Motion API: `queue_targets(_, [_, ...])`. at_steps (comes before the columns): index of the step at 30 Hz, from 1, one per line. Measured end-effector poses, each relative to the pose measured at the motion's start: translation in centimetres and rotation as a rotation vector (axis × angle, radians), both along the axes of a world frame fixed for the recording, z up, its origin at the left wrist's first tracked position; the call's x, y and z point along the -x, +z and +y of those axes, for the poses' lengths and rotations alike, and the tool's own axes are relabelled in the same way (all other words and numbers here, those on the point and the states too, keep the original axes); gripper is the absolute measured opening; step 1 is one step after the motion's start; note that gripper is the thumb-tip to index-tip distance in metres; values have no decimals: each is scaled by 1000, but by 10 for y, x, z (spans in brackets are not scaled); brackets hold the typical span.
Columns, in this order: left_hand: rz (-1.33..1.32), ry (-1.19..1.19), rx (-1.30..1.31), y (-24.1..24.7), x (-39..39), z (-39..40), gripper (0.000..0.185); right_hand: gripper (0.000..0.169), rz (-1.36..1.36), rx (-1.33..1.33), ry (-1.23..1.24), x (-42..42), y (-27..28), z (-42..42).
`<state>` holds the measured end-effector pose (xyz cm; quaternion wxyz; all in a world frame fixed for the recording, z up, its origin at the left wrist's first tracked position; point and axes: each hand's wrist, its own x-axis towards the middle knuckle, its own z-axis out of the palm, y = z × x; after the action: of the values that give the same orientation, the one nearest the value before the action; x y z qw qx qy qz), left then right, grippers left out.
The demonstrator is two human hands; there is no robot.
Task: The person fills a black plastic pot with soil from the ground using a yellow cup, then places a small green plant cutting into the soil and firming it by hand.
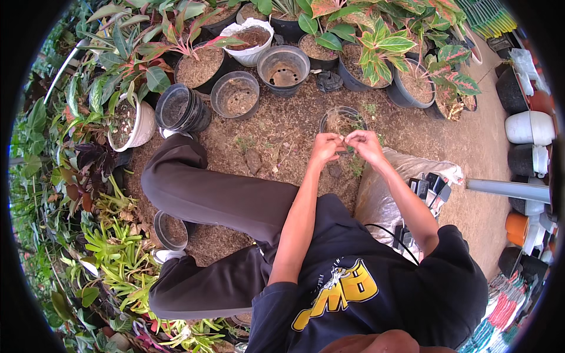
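My left hand (326,148) and my right hand (364,144) meet at the fingertips over the near rim of a black plastic pot (323,125). Thumbs and fingers are pinched together around a small thing, too small to make out. Dry, stringy plant matter (339,122) and a few green sprigs show inside this pot. The hands cover its near side. Below them, a dark clod (335,171) and small green weeds (355,166) lie on the soil.
Empty black pots (283,66) and a white pot (248,39) stand ahead, among potted aglaonemas (383,46). Stacked black pots (183,108) stand by my knee. Beside my right arm is a filled woven sack (375,189), with black adapters and a cable (419,187). A metal post (507,189) is at right.
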<state>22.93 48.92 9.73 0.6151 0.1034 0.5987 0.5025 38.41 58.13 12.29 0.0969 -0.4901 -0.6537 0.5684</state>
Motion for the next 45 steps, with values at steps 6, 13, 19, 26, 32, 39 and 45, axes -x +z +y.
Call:
queue_targets(6, [57, 5, 9, -22, 4, 2, 19, 9, -38, -232, 48, -5, -10, 2])
queue_targets(13, [197, 139, 117, -17, 8, -3, 14, 12, -134, -376, -67, -18, -12, 14])
queue_targets(19, [301, 128, 190, -7, 25, -9, 21, 11, -151, -372, -166, -30, -16, 24])
queue_targets(26, [826, 21, 336, -5, 42, -21, 20, 13, -107, -296, -269, -30, -28, 27])
queue_targets(32, [887, 115, 377, 21, 40, -25, 15, 13, -95, -240, -412, -46, -48, 38])
queue_targets(39, [923, 160, 410, 47, 50, -30, 13, 16, -155, -202, -466, -59, -51, 47])
queue_targets(45, [881, 143, 431, 61, 67, -33, 21, 17, -186, -245, -452, -71, -60, 53])
